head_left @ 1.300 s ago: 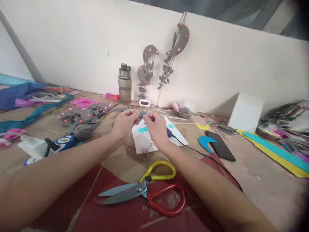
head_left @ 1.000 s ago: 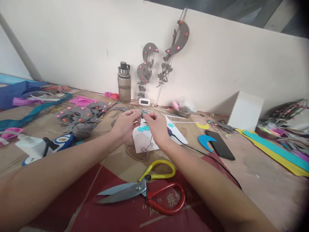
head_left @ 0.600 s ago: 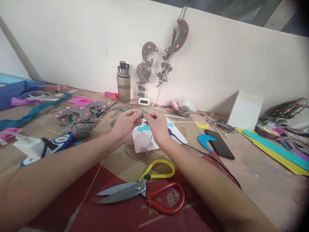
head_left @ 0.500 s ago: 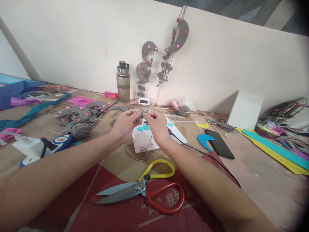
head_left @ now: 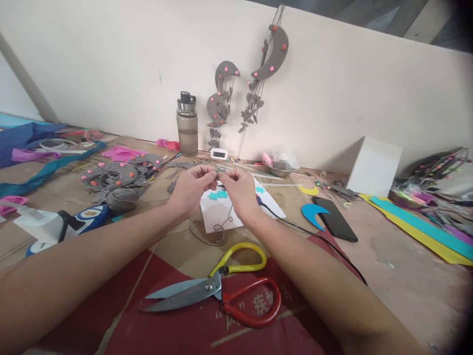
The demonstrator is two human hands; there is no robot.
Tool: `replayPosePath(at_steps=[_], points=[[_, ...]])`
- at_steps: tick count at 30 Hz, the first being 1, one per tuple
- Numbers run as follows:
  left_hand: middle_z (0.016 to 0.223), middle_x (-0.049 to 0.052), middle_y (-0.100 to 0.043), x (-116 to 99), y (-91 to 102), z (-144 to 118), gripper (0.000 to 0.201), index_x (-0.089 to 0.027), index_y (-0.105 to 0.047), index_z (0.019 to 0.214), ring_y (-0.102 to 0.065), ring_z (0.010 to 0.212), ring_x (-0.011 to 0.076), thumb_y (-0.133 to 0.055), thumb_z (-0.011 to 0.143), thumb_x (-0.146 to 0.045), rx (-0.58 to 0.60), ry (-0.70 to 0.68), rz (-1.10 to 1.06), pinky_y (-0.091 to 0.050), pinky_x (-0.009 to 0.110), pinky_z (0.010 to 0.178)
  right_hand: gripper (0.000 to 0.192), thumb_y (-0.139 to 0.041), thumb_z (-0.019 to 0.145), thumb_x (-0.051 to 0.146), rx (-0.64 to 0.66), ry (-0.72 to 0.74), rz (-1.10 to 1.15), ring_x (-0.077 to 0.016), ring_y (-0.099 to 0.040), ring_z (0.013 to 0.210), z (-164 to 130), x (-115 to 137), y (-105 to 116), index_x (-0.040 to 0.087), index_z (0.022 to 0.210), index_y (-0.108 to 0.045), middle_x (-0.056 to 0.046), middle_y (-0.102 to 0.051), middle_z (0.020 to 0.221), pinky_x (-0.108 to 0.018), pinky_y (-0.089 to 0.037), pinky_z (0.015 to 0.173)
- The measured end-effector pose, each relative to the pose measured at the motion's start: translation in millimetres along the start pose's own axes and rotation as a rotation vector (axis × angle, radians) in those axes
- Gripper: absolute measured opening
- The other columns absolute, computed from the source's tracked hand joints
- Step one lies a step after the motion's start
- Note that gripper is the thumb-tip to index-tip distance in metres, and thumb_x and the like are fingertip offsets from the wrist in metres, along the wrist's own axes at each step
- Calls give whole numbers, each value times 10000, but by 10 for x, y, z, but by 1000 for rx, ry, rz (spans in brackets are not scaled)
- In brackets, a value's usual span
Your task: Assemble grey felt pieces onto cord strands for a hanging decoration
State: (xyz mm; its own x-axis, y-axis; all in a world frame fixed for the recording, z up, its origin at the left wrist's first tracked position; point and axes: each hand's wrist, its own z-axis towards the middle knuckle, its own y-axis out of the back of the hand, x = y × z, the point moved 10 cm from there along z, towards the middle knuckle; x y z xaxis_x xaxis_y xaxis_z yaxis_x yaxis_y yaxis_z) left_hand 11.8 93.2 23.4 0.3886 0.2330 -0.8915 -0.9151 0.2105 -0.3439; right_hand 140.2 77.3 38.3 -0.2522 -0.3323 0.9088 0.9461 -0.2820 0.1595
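Pinching from both sides, my left grip (head_left: 190, 190) and right grip (head_left: 238, 195) hold one small grey-green piece (head_left: 220, 170) between thumbs and fingers, near a white sheet (head_left: 274, 203) with turquoise flower shapes (head_left: 218, 195). Grey cord (head_left: 219, 228) loops below. Nearer me, scissors (head_left: 209, 287) with yellow and red handles lie slightly parted. To the right, a blue crescent (head_left: 312, 214) overlaps a black phone (head_left: 338, 222); farther back, a bottle (head_left: 188, 135) stands upright.

Grey-teal on the small thin piece (head_left: 220, 169); turquoise on the flower-shaped cutouts (head_left: 213, 195); yellow, red and silver across the large metal scissors (head_left: 209, 287); dotted pink and orange over the topmost grey felt-like crescent (head_left: 281, 58).
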Motion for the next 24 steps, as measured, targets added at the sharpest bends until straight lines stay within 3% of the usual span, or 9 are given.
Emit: replayPosePath(at_steps=[8, 12, 24], points=[[549, -29, -510, 26, 56, 28, 126, -135, -558, 614, -451, 495, 64, -645, 696, -174, -39, 67, -18, -374, 205, 526, 125, -581, 749, 304, 77, 137, -102, -100, -403, 564, -41, 99, -59, 181, 762, -599, 53, -488, 602, -238, -333, 559], [542, -31, -496, 12, 88, 40, 149, -139, -548, 610, -451, 500, 66, -652, 702, -194, -61, 58, -12, -369, 209, 532, 115, -542, 779, 281, 56, 205, -149, -115, -433, 611, -66, 154, -35, 191, 818, -601, 37, -502, 645, -245, -352, 602], [535, -34, -517, -15, 117, 24, 30, -152, -594, 655, -441, 480, 73, -623, 647, -146, -81, -16, 183, -337, 223, 520, 142, -581, 756, 305, -7, 158, -200, -99, -416, 557, -59, 184, 43, 187, 678, -571, 52, -482, 579, -244, -335, 580]])
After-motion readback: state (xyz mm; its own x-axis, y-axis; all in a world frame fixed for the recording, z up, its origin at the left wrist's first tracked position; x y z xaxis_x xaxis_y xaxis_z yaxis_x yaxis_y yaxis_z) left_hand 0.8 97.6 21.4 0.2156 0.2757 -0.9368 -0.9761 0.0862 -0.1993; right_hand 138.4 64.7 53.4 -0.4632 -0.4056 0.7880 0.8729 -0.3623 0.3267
